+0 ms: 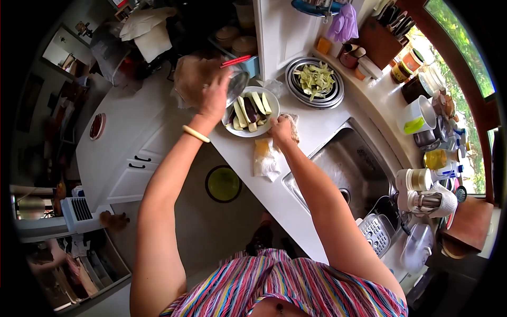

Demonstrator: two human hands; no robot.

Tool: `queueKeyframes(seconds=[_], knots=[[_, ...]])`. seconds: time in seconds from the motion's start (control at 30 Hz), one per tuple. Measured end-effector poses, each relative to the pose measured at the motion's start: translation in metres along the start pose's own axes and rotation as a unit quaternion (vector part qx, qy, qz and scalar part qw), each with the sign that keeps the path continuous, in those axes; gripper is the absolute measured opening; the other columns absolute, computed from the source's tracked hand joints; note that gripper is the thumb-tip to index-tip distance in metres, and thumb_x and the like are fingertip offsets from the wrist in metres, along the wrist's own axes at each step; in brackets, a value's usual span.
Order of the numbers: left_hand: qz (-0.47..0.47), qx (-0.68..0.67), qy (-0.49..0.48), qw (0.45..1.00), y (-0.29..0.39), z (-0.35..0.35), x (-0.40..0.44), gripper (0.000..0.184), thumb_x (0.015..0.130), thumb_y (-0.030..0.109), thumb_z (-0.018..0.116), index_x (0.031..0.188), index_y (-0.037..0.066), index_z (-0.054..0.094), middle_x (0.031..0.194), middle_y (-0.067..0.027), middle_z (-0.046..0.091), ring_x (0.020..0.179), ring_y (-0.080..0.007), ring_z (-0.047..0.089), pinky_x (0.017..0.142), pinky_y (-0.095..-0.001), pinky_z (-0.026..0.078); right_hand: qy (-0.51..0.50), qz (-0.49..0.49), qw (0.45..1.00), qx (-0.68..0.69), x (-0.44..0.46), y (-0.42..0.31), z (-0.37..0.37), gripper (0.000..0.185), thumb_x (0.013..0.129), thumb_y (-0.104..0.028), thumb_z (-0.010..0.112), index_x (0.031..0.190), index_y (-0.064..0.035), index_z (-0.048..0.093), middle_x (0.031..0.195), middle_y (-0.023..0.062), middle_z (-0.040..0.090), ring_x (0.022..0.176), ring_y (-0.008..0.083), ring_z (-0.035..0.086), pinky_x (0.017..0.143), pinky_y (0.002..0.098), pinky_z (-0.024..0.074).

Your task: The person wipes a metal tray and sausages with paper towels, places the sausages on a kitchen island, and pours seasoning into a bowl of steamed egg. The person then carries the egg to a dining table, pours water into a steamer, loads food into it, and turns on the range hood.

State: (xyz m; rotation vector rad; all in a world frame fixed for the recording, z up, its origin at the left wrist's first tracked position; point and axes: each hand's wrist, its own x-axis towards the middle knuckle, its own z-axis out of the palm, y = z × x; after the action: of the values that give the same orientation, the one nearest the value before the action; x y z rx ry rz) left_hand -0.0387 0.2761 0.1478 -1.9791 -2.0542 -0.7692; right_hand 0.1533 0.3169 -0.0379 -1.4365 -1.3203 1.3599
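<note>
On the counter corner a white plate carries cut eggplant pieces, pale inside with dark purple skin. My right hand is closed at the plate's right rim. A crumpled beige cloth lies right beside that hand, and a piece of white paper towel is just below it. Left of the plate, my left hand has its fingers curled at a tilted clear glass dish; its exact grip is partly hidden. A red handle shows beyond the fingertips.
Sliced pale green vegetables fill a metal tray behind the steel sink. A brown round pan is behind my left hand. Jars, bottles and a knife block line the windowsill. A green bin stands on the floor.
</note>
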Motion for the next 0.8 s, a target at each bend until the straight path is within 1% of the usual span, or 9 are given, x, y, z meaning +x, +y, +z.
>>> queueKeyframes(seconds=[0.13,0.33,0.4,0.47,0.5,0.53,0.6,0.7,0.8], knots=[[-0.075,-0.162,0.173,0.969,-0.029,-0.031,-0.008,0.047,0.075,-0.008,0.036,0.118,0.003,0.049,0.111,-0.0193,0.057,0.101,-0.0356,0.056,0.087,-0.0365,0.045,-0.001,-0.005,0.999,0.049,-0.023,0.021,-0.041,0.019,0.085,-0.019,0.054,0.080,-0.0003,0.055,0.062,0.0031,0.051,0.050,0.0107,0.046,0.045,0.0260,0.0386],[-0.316,-0.370,0.149,0.861,-0.029,-0.012,-0.068,0.046,0.077,-0.010,0.032,0.121,-0.002,0.043,0.112,-0.0151,0.055,0.102,-0.0246,0.055,0.092,-0.0348,0.042,0.044,0.033,0.977,0.204,-0.163,-0.061,-0.164,0.023,0.088,-0.024,0.054,0.077,-0.0033,0.054,0.062,-0.0025,0.048,0.049,0.0059,0.040,0.044,0.0214,0.0322],[-0.422,-0.539,0.071,0.726,-0.018,0.026,-0.085,0.048,0.076,-0.009,0.033,0.122,-0.002,0.042,0.117,-0.0165,0.052,0.103,-0.0262,0.054,0.094,-0.0375,0.040,0.085,0.054,0.979,0.177,-0.216,-0.065,-0.211,0.024,0.088,-0.028,0.056,0.086,-0.0050,0.059,0.067,-0.0038,0.051,0.054,0.0049,0.042,0.048,0.0210,0.0352],[-0.516,-0.524,0.078,0.674,-0.014,0.071,-0.101,0.049,0.076,-0.008,0.032,0.123,-0.003,0.041,0.122,-0.0191,0.048,0.107,-0.0279,0.052,0.096,-0.0403,0.039,0.138,0.071,0.981,0.116,-0.269,-0.075,-0.255,0.025,0.087,-0.029,0.055,0.090,-0.0054,0.061,0.068,-0.0040,0.053,0.056,0.0056,0.045,0.050,0.0214,0.0367],[-0.540,-0.473,0.115,0.686,-0.022,0.105,-0.109,0.051,0.074,-0.007,0.033,0.125,-0.004,0.040,0.126,-0.0198,0.045,0.110,-0.0288,0.050,0.096,-0.0404,0.039,0.164,0.071,0.974,0.140,-0.292,-0.075,-0.273,0.024,0.087,-0.029,0.055,0.091,-0.0056,0.061,0.068,-0.0040,0.054,0.056,0.0046,0.045,0.049,0.0198,0.0356],[-0.498,-0.484,0.048,0.718,-0.063,0.158,-0.127,0.052,0.074,-0.006,0.035,0.126,-0.005,0.039,0.128,-0.0193,0.043,0.112,-0.0284,0.048,0.096,-0.0407,0.039,0.167,0.062,0.972,0.150,-0.321,-0.081,-0.294,0.024,0.088,-0.026,0.054,0.095,-0.0045,0.060,0.069,-0.0034,0.055,0.055,0.0033,0.044,0.048,0.0178,0.0340],[-0.452,-0.382,0.029,0.806,-0.033,0.155,-0.138,0.043,0.072,0.004,0.044,0.115,-0.004,0.046,0.102,-0.0164,0.052,0.090,-0.0229,0.050,0.079,-0.0355,0.044,0.238,0.057,0.945,0.218,-0.372,-0.089,-0.328,0.022,0.089,-0.023,0.052,0.097,-0.0032,0.059,0.069,-0.0035,0.055,0.053,0.0022,0.043,0.046,0.0168,0.0320],[-0.406,-0.519,0.013,0.752,-0.001,0.160,-0.136,0.033,0.070,0.012,0.048,0.092,-0.010,0.058,0.090,-0.0135,0.058,0.076,-0.0225,0.055,0.069,-0.0373,0.049,0.310,0.029,0.921,0.232,-0.454,-0.082,-0.385,0.018,0.091,-0.021,0.049,0.093,-0.0042,0.057,0.068,-0.0050,0.053,0.050,0.0013,0.041,0.044,0.0168,0.0298],[-0.384,-0.453,-0.060,0.802,0.020,0.135,-0.129,0.035,0.068,0.014,0.047,0.093,-0.008,0.059,0.093,-0.0126,0.059,0.078,-0.0235,0.058,0.068,-0.0359,0.050,0.391,-0.004,0.877,0.280,-0.531,-0.078,-0.429,0.016,0.091,-0.020,0.049,0.089,-0.0060,0.057,0.065,-0.0065,0.051,0.048,0.0005,0.038,0.043,0.0162,0.0292]])
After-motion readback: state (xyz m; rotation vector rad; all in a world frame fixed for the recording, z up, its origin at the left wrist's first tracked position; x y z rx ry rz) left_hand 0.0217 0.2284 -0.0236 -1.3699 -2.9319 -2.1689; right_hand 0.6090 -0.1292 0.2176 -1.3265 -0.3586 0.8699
